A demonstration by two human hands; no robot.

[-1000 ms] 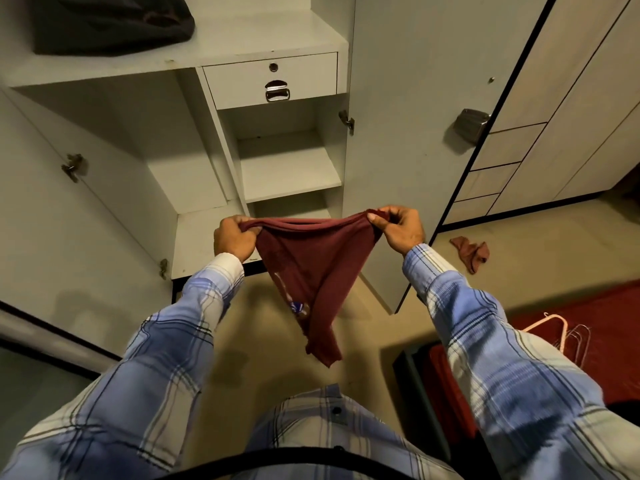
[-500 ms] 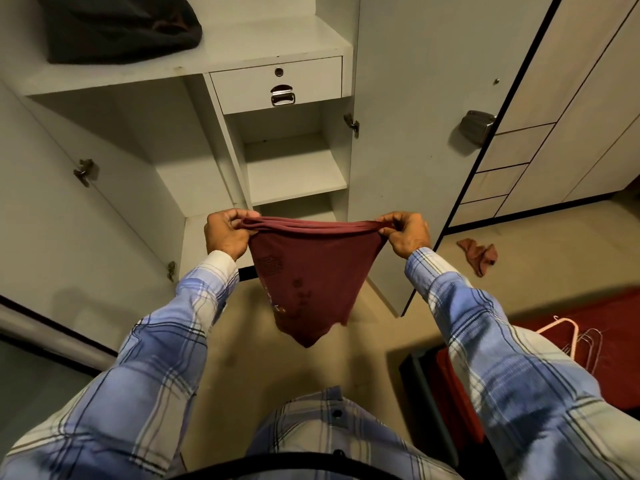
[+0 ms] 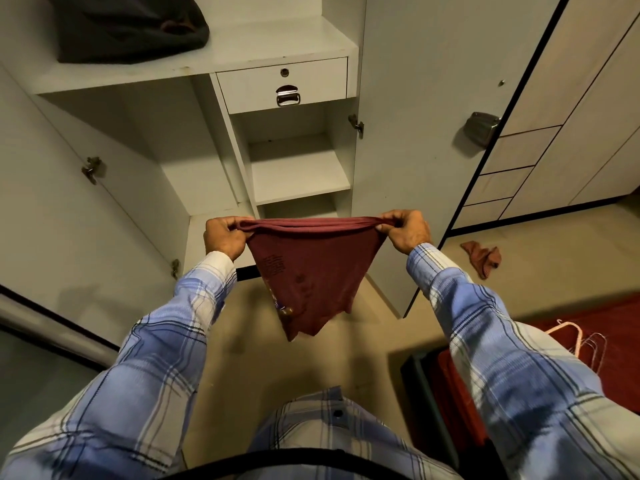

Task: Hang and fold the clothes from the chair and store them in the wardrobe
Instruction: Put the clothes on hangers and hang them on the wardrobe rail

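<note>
Pulled tighter than a moment ago: maroon T-shirt [image 3: 311, 271], top edge now flat and straight, pinched at its ends by left hand [image 3: 223, 237] and right hand [image 3: 405, 233]. Hanging over tan floor [image 3: 242, 341], in front of open white wardrobe [image 3: 194, 57]. Up on top shelf, a dark bag [image 3: 128, 26]; on floor at right, a small red cloth [image 3: 483, 258].

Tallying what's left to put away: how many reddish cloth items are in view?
2: the maroon garment stretched between left hand and right hand, and a crumpled cloth on the floor. Others may be out of view.

a home bedroom: open wardrobe [image 3: 194, 71] with shelves, drawer [image 3: 282, 83], hangers [image 3: 585, 341] on red bedding [image 3: 616, 327].
</note>
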